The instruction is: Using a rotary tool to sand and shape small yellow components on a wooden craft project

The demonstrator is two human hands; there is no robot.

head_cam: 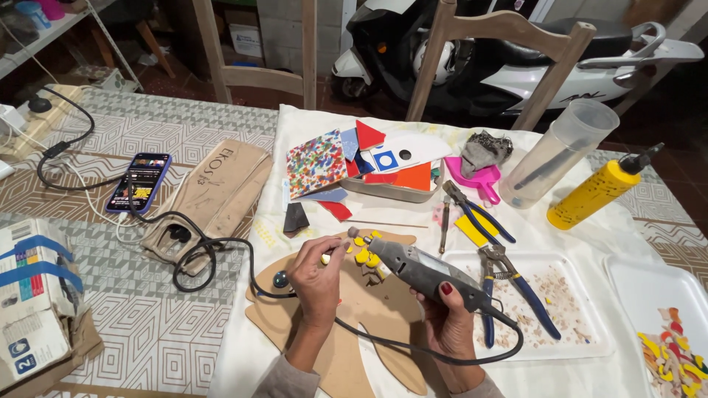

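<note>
The right hand (451, 313) is gripping a grey corded rotary tool (420, 269), fingers wrapped fully around its body, with the bit end pointing up and left toward the yellow pieces (366, 258). The left hand (317, 280) is pinching a small yellow tile piece (325, 259) between thumb and fingertips, closed tightly on it, just left of the tool's tip. Both hands are working over a flat brown wooden cut-out (354, 317) that is lying on the white cloth (590, 368); a cluster of yellow pieces is sitting on the cut-out, between the two hands. The tool's black cord (221, 254) is looping left across the patterned tablecloth. Blue-handled nippers (516, 287) are resting on a white tray (582, 346) just right of the right hand, with tile crumbs scattered in the tray. Behind the cut-out, a metal tin (391, 193) is holding coloured tile sheets. A yellow squeeze bottle (594, 193) is lying well to the right, and a phone (140, 181) is lying face up at left.
</note>
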